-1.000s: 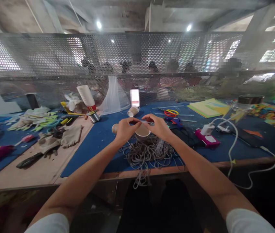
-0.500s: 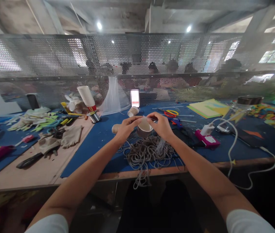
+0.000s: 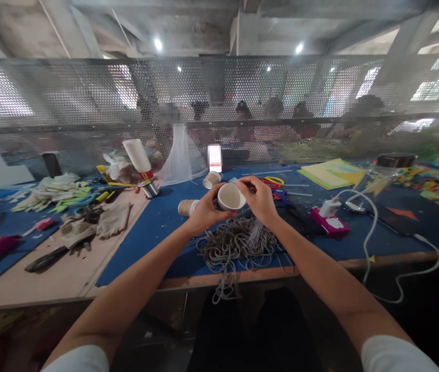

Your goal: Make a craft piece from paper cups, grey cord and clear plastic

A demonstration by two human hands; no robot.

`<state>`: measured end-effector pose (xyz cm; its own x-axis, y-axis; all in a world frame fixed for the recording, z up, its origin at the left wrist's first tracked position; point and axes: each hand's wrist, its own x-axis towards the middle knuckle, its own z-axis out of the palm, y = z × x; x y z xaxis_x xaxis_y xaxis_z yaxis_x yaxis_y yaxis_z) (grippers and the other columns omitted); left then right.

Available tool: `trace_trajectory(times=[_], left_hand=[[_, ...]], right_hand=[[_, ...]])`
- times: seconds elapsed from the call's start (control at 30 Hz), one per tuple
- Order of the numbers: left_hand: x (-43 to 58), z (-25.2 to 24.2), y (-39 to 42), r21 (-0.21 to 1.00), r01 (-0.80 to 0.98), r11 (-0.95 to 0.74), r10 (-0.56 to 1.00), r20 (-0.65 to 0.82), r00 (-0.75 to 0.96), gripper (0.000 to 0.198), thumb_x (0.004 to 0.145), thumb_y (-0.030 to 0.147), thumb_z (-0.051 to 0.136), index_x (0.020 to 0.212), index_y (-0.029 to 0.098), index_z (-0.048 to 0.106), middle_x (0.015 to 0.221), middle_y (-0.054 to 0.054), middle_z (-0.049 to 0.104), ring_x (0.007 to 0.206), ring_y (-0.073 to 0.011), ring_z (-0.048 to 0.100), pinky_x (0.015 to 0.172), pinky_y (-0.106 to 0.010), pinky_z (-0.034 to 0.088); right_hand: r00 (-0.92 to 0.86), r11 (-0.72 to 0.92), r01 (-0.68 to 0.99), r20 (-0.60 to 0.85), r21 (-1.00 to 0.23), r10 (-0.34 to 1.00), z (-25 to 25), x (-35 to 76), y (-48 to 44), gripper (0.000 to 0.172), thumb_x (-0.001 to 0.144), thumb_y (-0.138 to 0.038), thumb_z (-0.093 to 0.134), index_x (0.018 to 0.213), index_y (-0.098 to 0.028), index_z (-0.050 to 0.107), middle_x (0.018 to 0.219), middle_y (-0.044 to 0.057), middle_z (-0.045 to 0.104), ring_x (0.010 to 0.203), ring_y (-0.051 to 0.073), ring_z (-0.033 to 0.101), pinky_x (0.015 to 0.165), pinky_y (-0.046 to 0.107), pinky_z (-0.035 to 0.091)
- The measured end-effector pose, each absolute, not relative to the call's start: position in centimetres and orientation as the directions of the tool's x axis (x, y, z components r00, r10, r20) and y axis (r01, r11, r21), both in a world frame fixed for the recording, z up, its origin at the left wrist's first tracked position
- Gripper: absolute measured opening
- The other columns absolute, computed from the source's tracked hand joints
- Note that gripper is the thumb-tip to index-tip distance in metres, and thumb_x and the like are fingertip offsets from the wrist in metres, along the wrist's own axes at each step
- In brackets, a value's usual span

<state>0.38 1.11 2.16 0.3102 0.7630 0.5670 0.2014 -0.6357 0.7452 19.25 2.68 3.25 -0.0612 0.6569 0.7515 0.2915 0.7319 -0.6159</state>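
My left hand [image 3: 205, 209] is wrapped round a small paper cup [image 3: 229, 197], held up over the blue mat [image 3: 157, 227] with its white mouth tipped toward me. My right hand [image 3: 258, 199] pinches at the cup's far rim, fingers closed; what it pinches is too small to make out. A tangled heap of grey cord [image 3: 235, 245] lies on the mat just below both hands and spills over the table's front edge. Two more paper cups lie on their sides: one [image 3: 186, 207] just left of my left hand, another [image 3: 212, 179] further back.
A stack of cups [image 3: 137, 156], gloves [image 3: 112, 219] and tools lie left. Scissors [image 3: 274, 181], a glue gun, a pink charger [image 3: 327, 226] with white cable [image 3: 370, 232], yellow paper [image 3: 333, 172] and a jar [image 3: 385, 170] lie right. A perforated metal screen [image 3: 219, 103] backs the table; people sit behind it.
The cup has been lifted off the cord heap and tilted so its mouth faces me. My left hand went from pinching a thin strand to holding the cup. Both hands rose slightly.
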Motion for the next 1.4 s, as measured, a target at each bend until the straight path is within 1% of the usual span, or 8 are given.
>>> trace_trajectory(times=[0.27, 0.47, 0.57, 0.8, 0.9, 1.03, 1.2, 1.4], left_hand=[[0.3, 1.9, 1.4, 0.706, 0.205, -0.677, 0.731, 0.615, 0.295, 0.084, 0.065, 0.04, 0.09, 0.136, 0.018, 0.052, 0.133, -0.016, 0.063, 0.121, -0.0316, 0.063, 0.104, -0.051, 0.052], [0.3, 1.7, 1.4, 0.688, 0.21, -0.694, 0.714, 0.623, 0.321, 0.086, 0.067, 0.043, 0.089, 0.139, 0.018, 0.05, 0.135, -0.016, 0.062, 0.124, -0.033, 0.062, 0.108, -0.053, 0.05], [0.4, 1.9, 1.3, 0.688, 0.19, -0.7, 0.704, 0.623, 0.341, 0.086, 0.068, 0.042, 0.09, 0.14, 0.019, 0.049, 0.139, -0.017, 0.06, 0.128, -0.0339, 0.059, 0.111, -0.055, 0.047], [0.2, 2.6, 0.6, 0.755, 0.129, -0.643, 0.736, 0.563, 0.375, 0.113, 0.066, 0.037, 0.092, 0.159, 0.027, 0.029, 0.156, -0.018, 0.046, 0.142, -0.0385, 0.046, 0.117, -0.057, 0.04], [0.1, 2.8, 0.7, 0.758, 0.119, -0.641, 0.731, 0.557, 0.395, 0.103, 0.066, 0.037, 0.092, 0.154, 0.025, 0.039, 0.157, -0.018, 0.045, 0.142, -0.0381, 0.047, 0.118, -0.056, 0.038], [0.2, 2.8, 0.9, 0.751, 0.121, -0.649, 0.731, 0.571, 0.373, 0.091, 0.064, 0.038, 0.093, 0.143, 0.021, 0.05, 0.148, -0.018, 0.055, 0.137, -0.0363, 0.052, 0.116, -0.055, 0.041], [0.2, 2.9, 0.9, 0.743, 0.129, -0.657, 0.726, 0.577, 0.373, 0.087, 0.065, 0.036, 0.092, 0.14, 0.02, 0.051, 0.147, -0.017, 0.055, 0.137, -0.0352, 0.052, 0.116, -0.056, 0.04], [0.1, 2.8, 0.8, 0.739, 0.153, -0.656, 0.731, 0.574, 0.369, 0.083, 0.066, 0.035, 0.091, 0.138, 0.023, 0.05, 0.143, -0.015, 0.057, 0.132, -0.0341, 0.056, 0.112, -0.054, 0.045]], right_hand=[[-0.036, 0.731, 0.316, 0.762, -0.606, 0.647, 3.5, 19.4, 2.5, 0.028, 0.101, -0.043, 0.054, 0.098, -0.022, 0.073, 0.097, 0.007, 0.074, 0.089, 0.02, 0.068, 0.079, 0.033, 0.055], [0.001, 0.745, 0.466, 0.842, -0.477, 0.539, 3.2, 19.8, 3.3, 0.021, 0.1, -0.035, 0.057, 0.102, -0.023, 0.075, 0.098, 0.008, 0.068, 0.092, 0.021, 0.066, 0.083, 0.036, 0.054], [-0.042, 0.737, 0.503, 0.839, -0.452, 0.543, 3.0, 19.9, 3.3, 0.019, 0.1, -0.034, 0.059, 0.109, -0.026, 0.074, 0.098, 0.007, 0.068, 0.091, 0.021, 0.065, 0.086, 0.037, 0.054], [-0.13, 0.755, 0.466, 0.808, -0.462, 0.575, 3.6, 19.9, 2.8, 0.019, 0.101, -0.034, 0.057, 0.101, -0.029, 0.075, 0.1, 0.006, 0.07, 0.099, 0.024, 0.065, 0.094, 0.04, 0.051], [-0.169, 0.772, 0.396, 0.787, -0.497, 0.593, 3.9, 20.1, 3.1, 0.022, 0.1, -0.039, 0.058, 0.099, -0.028, 0.076, 0.098, 0.006, 0.07, 0.098, 0.023, 0.065, 0.091, 0.039, 0.052], [-0.172, 0.758, 0.326, 0.753, -0.565, 0.635, 3.7, 20.2, 3.6, 0.025, 0.099, -0.044, 0.059, 0.097, -0.026, 0.076, 0.095, 0.005, 0.071, 0.092, 0.021, 0.065, 0.085, 0.036, 0.053], [-0.156, 0.744, 0.271, 0.735, -0.611, 0.66, 3.6, 20.1, 3.5, 0.025, 0.098, -0.043, 0.059, 0.096, -0.023, 0.074, 0.093, 0.004, 0.071, 0.087, 0.019, 0.065, 0.081, 0.033, 0.053], [-0.136, 0.766, 0.311, 0.772, -0.562, 0.621, 4.0, 20.0, 2.7, 0.02, 0.098, -0.04, 0.061, 0.096, -0.025, 0.074, 0.094, 0.004, 0.07, 0.09, 0.02, 0.064, 0.083, 0.035, 0.052]])
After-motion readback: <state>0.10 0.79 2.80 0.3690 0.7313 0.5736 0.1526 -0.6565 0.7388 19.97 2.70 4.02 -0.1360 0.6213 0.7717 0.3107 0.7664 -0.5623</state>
